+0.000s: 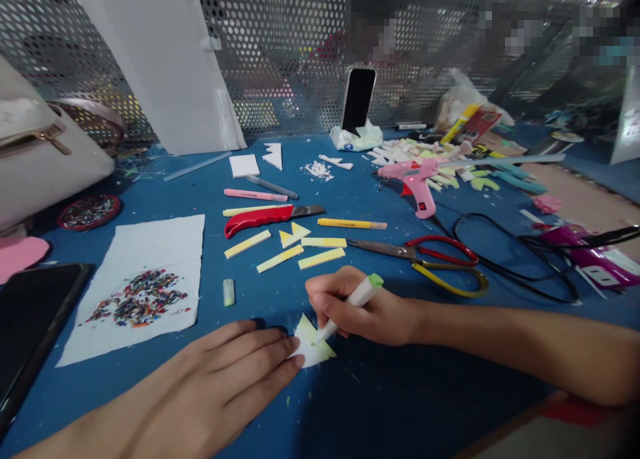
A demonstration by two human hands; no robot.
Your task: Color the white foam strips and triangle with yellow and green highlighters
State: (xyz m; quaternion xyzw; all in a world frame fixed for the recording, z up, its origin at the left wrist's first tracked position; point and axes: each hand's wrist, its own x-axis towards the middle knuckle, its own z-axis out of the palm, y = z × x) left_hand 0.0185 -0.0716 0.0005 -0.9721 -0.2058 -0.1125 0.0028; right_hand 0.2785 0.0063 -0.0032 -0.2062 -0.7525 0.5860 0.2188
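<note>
A white marker with a green end is gripped in my right hand, its tip on a small white cut-out piece with pale green colouring. My left hand lies flat on the blue table, fingertips pressing the piece's left edge. The marker's cap lies apart, beyond my left fingers. Past my hands are several yellow-coloured strips, a yellow zigzag piece and a red-handled knife with its blade out.
Scissors lie to the right, below a pink glue gun with a black cord. A white sheet with colourful bits is at left, beside a dark phone. Another phone stands against a perforated metal screen.
</note>
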